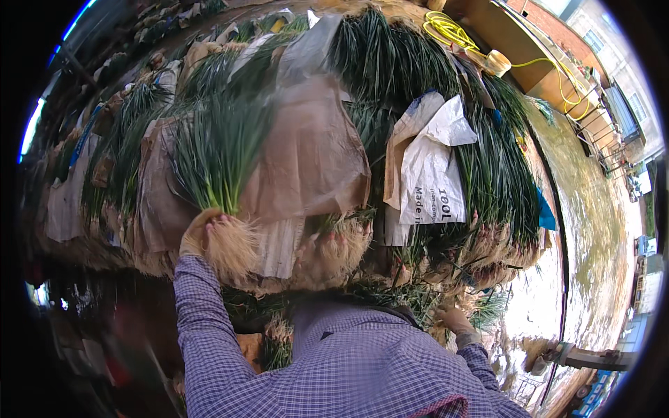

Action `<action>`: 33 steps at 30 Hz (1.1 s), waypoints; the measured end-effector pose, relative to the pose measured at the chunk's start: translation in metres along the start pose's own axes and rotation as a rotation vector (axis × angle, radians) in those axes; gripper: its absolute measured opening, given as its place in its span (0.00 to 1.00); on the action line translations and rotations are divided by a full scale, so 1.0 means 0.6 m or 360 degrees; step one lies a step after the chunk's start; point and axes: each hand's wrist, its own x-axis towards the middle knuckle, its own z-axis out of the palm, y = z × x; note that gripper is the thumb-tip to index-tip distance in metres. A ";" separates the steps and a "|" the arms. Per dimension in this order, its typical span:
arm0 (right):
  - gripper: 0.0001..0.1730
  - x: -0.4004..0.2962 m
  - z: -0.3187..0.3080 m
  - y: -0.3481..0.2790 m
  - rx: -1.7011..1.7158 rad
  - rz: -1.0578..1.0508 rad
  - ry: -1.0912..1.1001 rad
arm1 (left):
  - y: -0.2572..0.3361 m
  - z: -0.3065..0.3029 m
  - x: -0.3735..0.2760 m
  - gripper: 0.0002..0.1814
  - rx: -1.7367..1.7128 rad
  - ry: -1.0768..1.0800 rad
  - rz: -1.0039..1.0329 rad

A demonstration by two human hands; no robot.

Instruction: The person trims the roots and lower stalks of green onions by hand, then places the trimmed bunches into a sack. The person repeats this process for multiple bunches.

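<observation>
My left hand (198,232), in what looks like a pale glove, is closed around the root end of a bunch of green onions (230,204). Its long leaves fan upward over woven sacking, and pale stringy roots hang below the fist. A brown woven sack (308,151) lies just right of that bunch, over more onions. At the lower right, my right hand (456,320) is among onion roots and leaves beside my body. Its fingertips are partly hidden there, so their grip is unclear.
Stacked onion bunches (496,177) stretch across the front, several draped with sacks. A printed white sack (434,172) covers part of the pile. A yellow hose (452,31) lies coiled at the upper right. Wet ground (596,198) runs along the right, and a pole-like bar (590,358) juts in below.
</observation>
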 end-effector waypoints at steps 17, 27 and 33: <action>0.26 0.028 -0.148 0.010 -0.0047 0.0234 0.0377 | 0.054 0.119 -0.006 0.29 0.2375 0.1239 0.0190; 0.23 0.208 -0.232 -0.088 0.0471 -0.0403 0.1500 | -0.166 0.449 -0.024 0.19 0.1734 0.0000 0.1270; 0.14 0.009 -0.223 -0.123 0.0313 -0.1261 0.1305 | -0.357 0.652 -0.123 0.16 0.1176 -0.0989 0.0803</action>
